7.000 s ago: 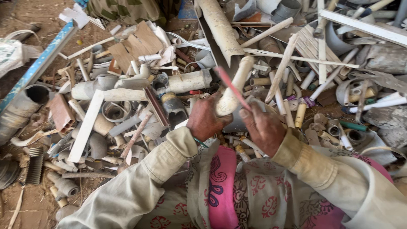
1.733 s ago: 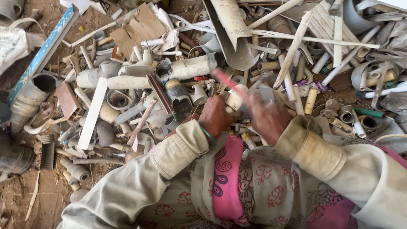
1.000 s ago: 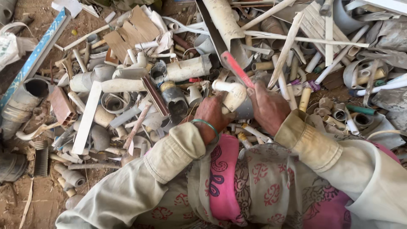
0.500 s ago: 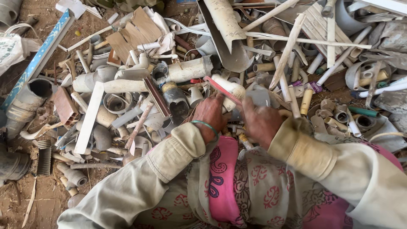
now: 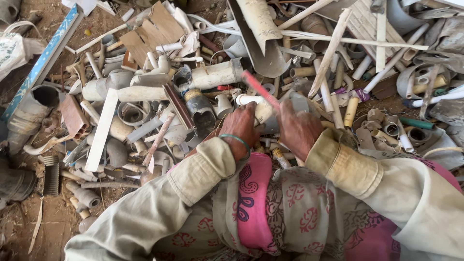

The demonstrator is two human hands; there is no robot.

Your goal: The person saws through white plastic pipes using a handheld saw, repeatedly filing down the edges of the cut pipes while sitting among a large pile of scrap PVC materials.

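My left hand [image 5: 240, 126], with a green bangle at the wrist, grips a short dirty white pipe piece [image 5: 263, 112] in front of my lap. My right hand [image 5: 297, 128] holds a thin red blade [image 5: 259, 90] that slants up to the left across that pipe. Both hands are close together above a heap of broken plastic pipe offcuts. My sleeves are beige, over pink patterned cloth.
White and grey pipe sections [image 5: 216, 73], elbow fittings, flat white strips [image 5: 100, 130] and cardboard scraps [image 5: 150, 30] cover the dirt ground. A large grey pipe [image 5: 30, 112] lies at the left, a blue-white strip [image 5: 46, 55] upper left, a split half pipe [image 5: 261, 29] ahead.
The red blade has shifted back and forth across the pipe piece between frames; both hands stay on the same piece, now slightly lower and nearer my lap.
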